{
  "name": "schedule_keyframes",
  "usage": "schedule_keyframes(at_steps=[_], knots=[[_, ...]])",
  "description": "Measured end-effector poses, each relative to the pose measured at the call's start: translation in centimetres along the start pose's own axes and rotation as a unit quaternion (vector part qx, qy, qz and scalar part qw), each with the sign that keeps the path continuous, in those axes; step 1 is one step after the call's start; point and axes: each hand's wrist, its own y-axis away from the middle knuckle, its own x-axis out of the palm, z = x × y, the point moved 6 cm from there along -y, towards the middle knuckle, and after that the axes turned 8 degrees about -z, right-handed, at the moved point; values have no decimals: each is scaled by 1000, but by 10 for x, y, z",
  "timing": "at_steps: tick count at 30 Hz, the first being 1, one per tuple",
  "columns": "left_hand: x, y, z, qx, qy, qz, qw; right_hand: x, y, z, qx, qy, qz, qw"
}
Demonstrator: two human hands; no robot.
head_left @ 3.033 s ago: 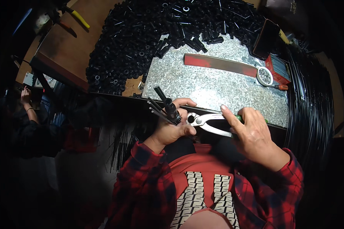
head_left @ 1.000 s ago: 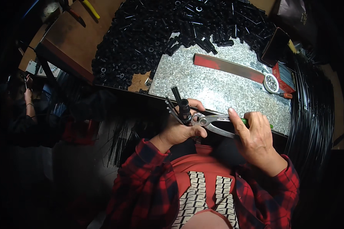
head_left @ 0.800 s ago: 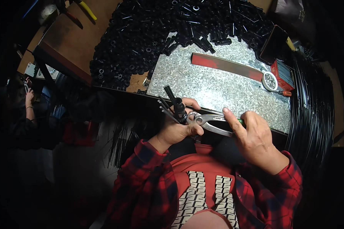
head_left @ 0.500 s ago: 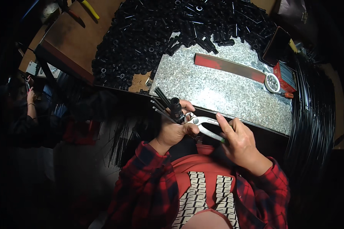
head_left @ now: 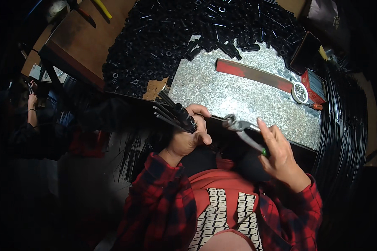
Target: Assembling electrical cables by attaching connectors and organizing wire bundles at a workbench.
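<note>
My left hand [head_left: 184, 142], in front of the worktop's near edge, is closed around a black tubular part [head_left: 180, 112] and several thin black rods [head_left: 163, 115]. The rods stick out up and to the left beside the tube; their lower ends are hidden in my palm. To the right, my right hand [head_left: 280, 154] grips end-cutting pliers [head_left: 248, 134] with silver jaws and a bit of green on the handle. The forefinger lies stretched along the tool. Its jaws are slightly blurred and sit apart from the tube, over the front edge of the speckled metal plate [head_left: 201, 92].
A heap of small black parts [head_left: 151, 50] covers the back of the bench. On the plate lie a red flat bar [head_left: 255, 74] and a white cup [head_left: 300, 93] of tiny metal pieces. Long black rods [head_left: 343, 121] hang at right. Another person's arm [head_left: 32, 108] shows far left.
The pliers have come away from the tube and moved right with my right hand. My left hand has shifted slightly left, tilting the tube and rods further left.
</note>
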Motion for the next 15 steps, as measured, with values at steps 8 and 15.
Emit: schedule_keyframes(at_steps=[8, 15], knots=[[1, 3, 0, 7, -35, 2, 999, -42, -8, -39, 12, 78, -173, 982], [0, 3, -1, 25, -41, -9, 999, -88, -21, -123, 107, 169, -203, 958]])
